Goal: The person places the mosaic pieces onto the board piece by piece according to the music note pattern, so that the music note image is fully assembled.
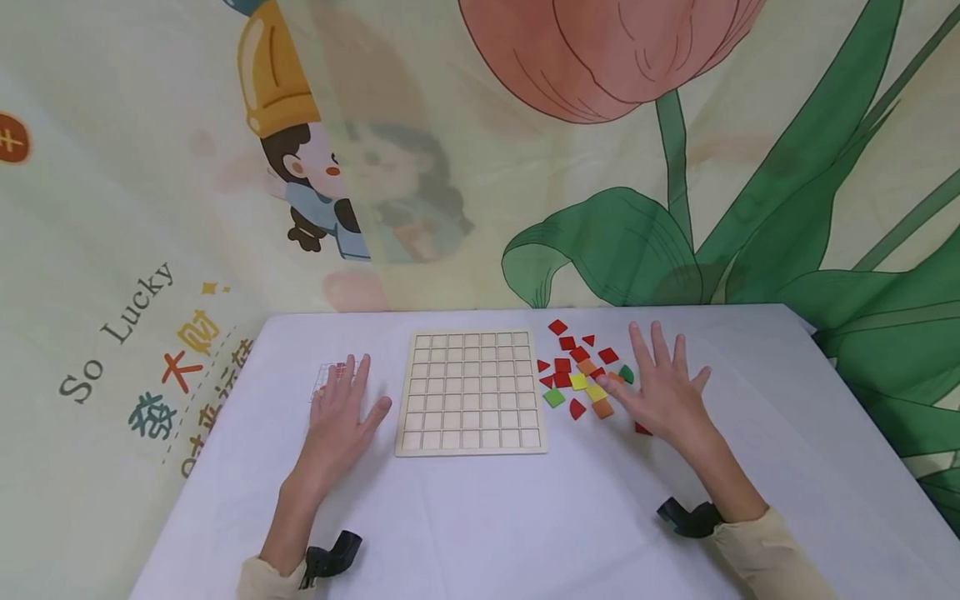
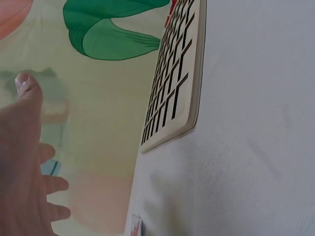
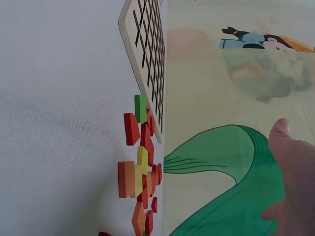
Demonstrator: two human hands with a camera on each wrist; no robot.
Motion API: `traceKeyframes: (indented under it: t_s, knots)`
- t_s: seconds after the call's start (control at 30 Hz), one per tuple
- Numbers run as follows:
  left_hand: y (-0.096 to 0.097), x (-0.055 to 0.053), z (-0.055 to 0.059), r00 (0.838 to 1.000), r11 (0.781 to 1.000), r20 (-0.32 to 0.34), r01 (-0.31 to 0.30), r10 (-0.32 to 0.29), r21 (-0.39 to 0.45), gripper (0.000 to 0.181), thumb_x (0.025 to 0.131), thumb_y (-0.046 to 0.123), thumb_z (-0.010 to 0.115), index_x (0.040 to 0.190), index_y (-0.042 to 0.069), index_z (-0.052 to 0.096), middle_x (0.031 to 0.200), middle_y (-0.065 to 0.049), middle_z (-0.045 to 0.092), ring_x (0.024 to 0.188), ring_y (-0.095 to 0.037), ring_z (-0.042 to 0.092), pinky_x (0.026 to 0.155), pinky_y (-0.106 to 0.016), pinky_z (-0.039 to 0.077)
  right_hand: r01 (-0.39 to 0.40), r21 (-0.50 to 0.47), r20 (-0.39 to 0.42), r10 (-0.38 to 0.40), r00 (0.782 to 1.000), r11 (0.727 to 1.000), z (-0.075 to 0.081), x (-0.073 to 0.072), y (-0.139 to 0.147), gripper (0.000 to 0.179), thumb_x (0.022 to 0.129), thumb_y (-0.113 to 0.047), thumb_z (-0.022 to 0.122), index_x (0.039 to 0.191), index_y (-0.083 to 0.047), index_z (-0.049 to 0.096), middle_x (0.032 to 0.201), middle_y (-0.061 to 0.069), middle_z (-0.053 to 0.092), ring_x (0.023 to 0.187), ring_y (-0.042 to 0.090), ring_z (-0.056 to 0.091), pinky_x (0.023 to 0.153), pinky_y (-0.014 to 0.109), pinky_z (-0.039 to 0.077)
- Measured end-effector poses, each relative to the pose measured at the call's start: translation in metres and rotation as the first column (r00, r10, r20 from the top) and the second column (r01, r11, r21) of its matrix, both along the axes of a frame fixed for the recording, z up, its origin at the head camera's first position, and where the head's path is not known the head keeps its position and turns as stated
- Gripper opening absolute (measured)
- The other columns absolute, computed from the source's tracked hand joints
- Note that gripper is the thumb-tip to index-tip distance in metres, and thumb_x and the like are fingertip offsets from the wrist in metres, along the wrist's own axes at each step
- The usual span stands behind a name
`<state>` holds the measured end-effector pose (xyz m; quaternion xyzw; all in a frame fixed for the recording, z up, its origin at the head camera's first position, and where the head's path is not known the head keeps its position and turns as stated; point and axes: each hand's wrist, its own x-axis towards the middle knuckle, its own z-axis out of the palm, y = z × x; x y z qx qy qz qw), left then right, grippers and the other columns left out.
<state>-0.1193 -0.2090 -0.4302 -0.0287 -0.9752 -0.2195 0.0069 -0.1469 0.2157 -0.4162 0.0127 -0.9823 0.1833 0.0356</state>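
Note:
A pale wooden grid board lies flat on the white table, its square cells holding no pieces. To its right is a loose scatter of small coloured tiles, mostly red, with some orange, yellow and green. My left hand hovers with spread fingers left of the board, over a small printed card that it partly covers. The right hand, fingers spread wide, is above the right edge of the tiles and hides some of them. Neither hand holds anything; in the right wrist view the hand is apart from the tiles.
The white tablecloth spreads in front of the board. Behind the table hangs a printed backdrop with a flower, leaves and cartoon figures. A black wrist camera sits at the left wrist, and another black camera at the right.

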Motion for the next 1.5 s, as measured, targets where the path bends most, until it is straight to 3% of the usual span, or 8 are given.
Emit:
traceKeyframes:
  t_s: [0.17,0.3,0.47,0.63,0.83,1.13,1.3,1.5]
  knots:
    - [-0.002,-0.001,0.000,0.998,0.999,-0.057,0.042,-0.041,0.021,0.078,0.096,0.055,0.045,0.157,0.016,0.015,0.164,-0.016,0.013,0.151,-0.043,0.006,0.116,-0.068,0.008,-0.001,0.005,-0.007,0.001,1.000,1.000,-0.001,-0.005,0.004,0.100,0.083,-0.064,0.056,0.156,-0.011,0.014,0.158,0.032,0.010,0.141,0.063,0.007,0.093,0.089,0.006]
    - [-0.001,-0.004,-0.004,0.995,0.983,-0.045,0.092,-0.086,0.158,0.074,0.098,0.048,0.049,0.157,0.019,0.015,0.164,-0.014,0.015,0.151,-0.042,0.009,0.117,-0.066,0.012,-0.051,-0.073,0.001,0.052,0.999,0.996,-0.003,-0.012,0.009,0.095,0.085,-0.051,0.064,0.156,-0.011,0.015,0.159,0.030,0.013,0.143,0.057,0.012,0.099,0.086,0.009]
    - [0.004,-0.008,-0.014,0.988,0.940,0.014,0.141,-0.153,0.310,0.075,0.099,0.039,0.053,0.157,0.017,0.013,0.164,-0.013,0.016,0.151,-0.037,0.014,0.119,-0.061,0.016,-0.135,-0.267,0.033,0.149,0.988,0.954,-0.010,-0.021,0.016,0.086,0.088,-0.036,0.069,0.155,-0.010,0.021,0.159,0.024,0.021,0.144,0.046,0.022,0.104,0.073,0.032]
    - [0.010,-0.009,-0.021,0.987,0.934,0.059,0.124,-0.152,0.335,0.079,0.096,0.039,0.057,0.157,0.017,0.012,0.164,-0.010,0.016,0.151,-0.034,0.015,0.119,-0.059,0.019,-0.122,-0.350,0.035,0.144,0.989,0.929,-0.016,-0.025,0.021,0.079,0.090,-0.035,0.067,0.153,-0.011,0.027,0.156,0.023,0.029,0.142,0.044,0.028,0.099,0.066,0.043]
    - [0.014,-0.007,-0.024,0.980,0.949,0.133,0.104,-0.149,0.297,0.079,0.094,0.045,0.059,0.156,0.020,0.019,0.163,-0.009,0.021,0.150,-0.034,0.019,0.119,-0.058,0.022,-0.151,-0.403,-0.011,0.160,0.987,0.903,-0.022,-0.031,0.027,0.074,0.091,-0.028,0.067,0.151,-0.007,0.030,0.154,0.023,0.033,0.139,0.044,0.036,0.105,0.066,0.037]
    - [0.007,-0.003,-0.027,0.954,0.961,0.171,0.217,-0.246,0.172,0.080,0.088,0.035,0.070,0.152,0.008,0.031,0.161,-0.012,0.024,0.148,-0.039,0.020,0.117,-0.058,0.026,-0.214,-0.486,-0.037,0.224,0.974,0.847,-0.032,-0.046,0.030,0.064,0.093,-0.021,0.065,0.147,-0.006,0.037,0.147,0.022,0.044,0.130,0.043,0.048,0.103,0.060,0.044]
    - [0.004,-0.004,-0.028,0.940,0.954,0.192,0.251,-0.281,0.166,0.086,0.084,0.035,0.073,0.152,0.004,0.030,0.162,-0.013,0.022,0.149,-0.040,0.018,0.117,-0.058,0.025,-0.199,-0.463,0.018,0.234,0.972,0.864,-0.032,-0.062,0.022,0.057,0.094,-0.025,0.063,0.144,-0.007,0.043,0.144,0.020,0.048,0.124,0.041,0.055,0.094,0.052,0.053]
    - [0.004,-0.003,-0.035,0.941,0.956,0.193,0.251,-0.278,0.152,0.088,0.082,0.039,0.075,0.151,0.006,0.032,0.161,-0.012,0.025,0.148,-0.040,0.020,0.117,-0.058,0.026,-0.168,-0.442,0.044,0.209,0.977,0.881,-0.029,-0.088,-0.010,0.052,0.093,-0.027,0.064,0.140,-0.008,0.049,0.141,0.018,0.051,0.120,0.038,0.058,0.085,0.046,0.059]
